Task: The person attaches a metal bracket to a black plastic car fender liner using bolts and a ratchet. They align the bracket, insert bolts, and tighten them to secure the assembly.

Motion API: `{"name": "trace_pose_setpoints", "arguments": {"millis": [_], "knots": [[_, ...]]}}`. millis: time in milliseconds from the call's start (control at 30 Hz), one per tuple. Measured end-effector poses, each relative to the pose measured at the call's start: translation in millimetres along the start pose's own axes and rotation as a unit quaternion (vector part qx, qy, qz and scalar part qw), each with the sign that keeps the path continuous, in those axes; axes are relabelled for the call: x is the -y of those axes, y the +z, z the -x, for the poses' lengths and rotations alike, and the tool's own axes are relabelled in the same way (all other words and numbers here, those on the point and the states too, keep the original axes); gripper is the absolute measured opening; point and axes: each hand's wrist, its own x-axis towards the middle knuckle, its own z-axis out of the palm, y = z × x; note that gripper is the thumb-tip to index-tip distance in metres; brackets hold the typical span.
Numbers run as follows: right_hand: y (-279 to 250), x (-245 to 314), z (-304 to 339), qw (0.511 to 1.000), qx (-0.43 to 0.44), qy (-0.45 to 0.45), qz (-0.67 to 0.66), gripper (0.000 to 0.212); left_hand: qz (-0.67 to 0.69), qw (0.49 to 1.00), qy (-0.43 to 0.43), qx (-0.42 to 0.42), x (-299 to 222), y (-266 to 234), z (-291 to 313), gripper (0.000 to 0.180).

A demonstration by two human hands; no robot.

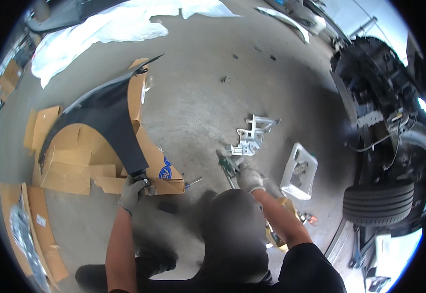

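Steadying black fender [109, 111], apparently: left hand [132, 194] gripping near end; right hand [250, 178] at greenish tool [229, 167] right of fender, grip unclear. Next probably needs tool lifted.

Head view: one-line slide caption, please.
Gloved left hand at the lower end of a black car fender on cardboard, right hand by a green tool.

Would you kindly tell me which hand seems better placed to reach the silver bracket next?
Probably the right hand: it is closer to the silver bracket, though it is at a dark green tool. The left hand is farther off, at the lower end of the black fender.
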Motion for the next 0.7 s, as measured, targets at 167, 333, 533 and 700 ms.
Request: {"name": "trace_pose_setpoints", "arguments": {"millis": [167, 333, 533, 700], "knots": [[-154.8, 48.6, 13.1, 0.958, -0.235, -0.116, -0.113, 0.028, 0.010, 0.999, 0.004, 0.030, -7.3, 7.6, -2.8, 0.025], [-294.3, 131.3, 74.3, 0.863, -0.207, -0.153, -0.435, 0.018, 0.042, 0.998, 0.050, 0.005, -18.9, 13.5, 0.3, 0.020], [-324.4, 155.6, 90.4, 0.900, -0.386, -0.181, -0.089, 0.038, 0.087, 0.991, 0.102, -0.016, -44.0, 36.7, 4.7, 0.018], [-293.6, 158.5, 115.0, 0.974, -0.187, -0.130, 0.000, 0.039, 0.136, 0.980, 0.141, 0.007, -33.6, 25.0, -6.6, 0.010]]}}
